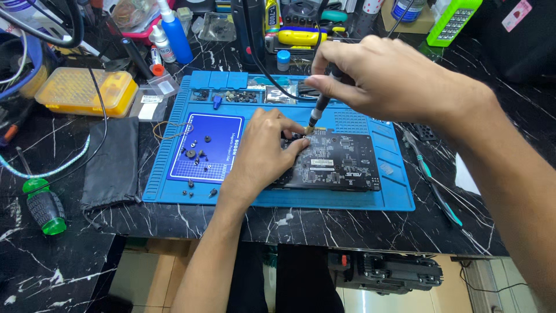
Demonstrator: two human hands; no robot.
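The left hand [263, 148] presses flat, ungripping, on the stiff, fragile circuit board [336, 161], best held by its edges; the right hand [376, 78] clenches a slim, probably electric screwdriver [319, 108].

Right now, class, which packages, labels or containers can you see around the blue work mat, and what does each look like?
Yellow plastic case: left of the mat, flat, rounded, clear lid.
Blue bottle: behind the mat's left corner, tall, white nozzle.
Small white bottle: beside the blue bottle, labelled.
White labels: between case and mat, small rectangles.
Green box: far right, grid-patterned face.
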